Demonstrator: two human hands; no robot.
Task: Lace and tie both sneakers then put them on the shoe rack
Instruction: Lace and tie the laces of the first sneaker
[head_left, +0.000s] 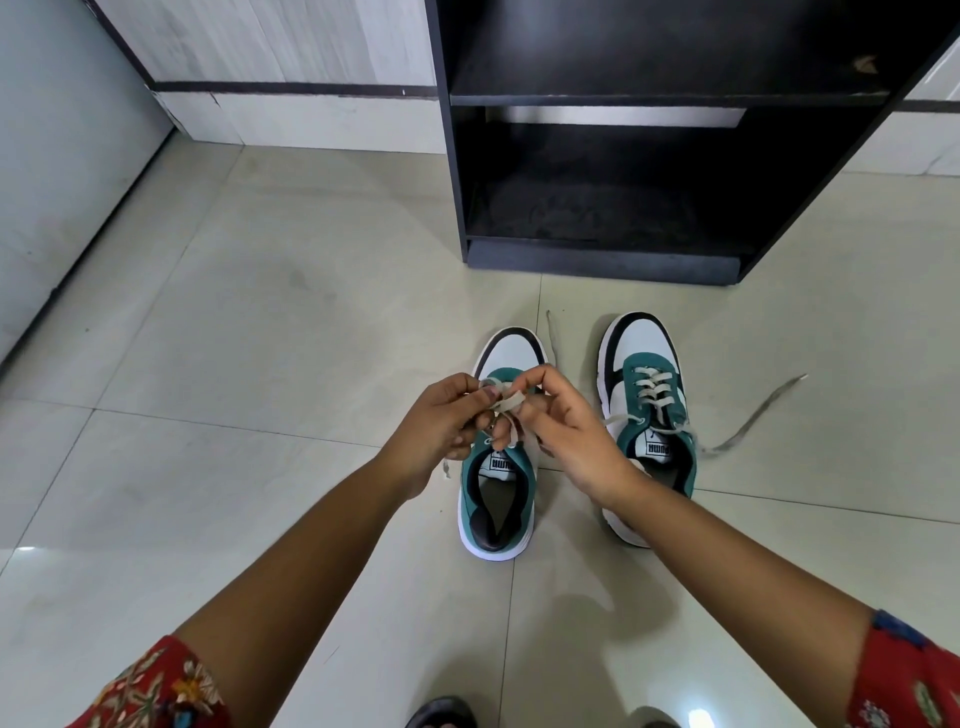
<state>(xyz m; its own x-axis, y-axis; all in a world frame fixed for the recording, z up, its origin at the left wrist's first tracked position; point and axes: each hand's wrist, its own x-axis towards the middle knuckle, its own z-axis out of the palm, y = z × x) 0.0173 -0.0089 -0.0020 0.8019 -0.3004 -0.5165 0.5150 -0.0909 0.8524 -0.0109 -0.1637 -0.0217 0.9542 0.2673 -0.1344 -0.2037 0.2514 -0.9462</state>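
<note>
Two green, white and black sneakers stand side by side on the tiled floor, toes toward the rack. Over the left sneaker (497, 499) my left hand (441, 426) and my right hand (566, 431) each pinch a part of its beige lace (506, 400), which is looped between the fingers. My hands hide the sneaker's eyelets. The right sneaker (647, 395) is laced, and its loose lace ends (753, 421) trail across the floor to the right and to the left. The black shoe rack (613, 135) stands just beyond the shoes with open shelves.
A white tiled wall with a dark stripe (291, 88) runs behind and left of the rack. A pale panel (62, 156) lines the far left. Dark footwear tips (441, 714) show at the bottom edge. Glossy floor tiles (234, 338) stretch left of the shoes.
</note>
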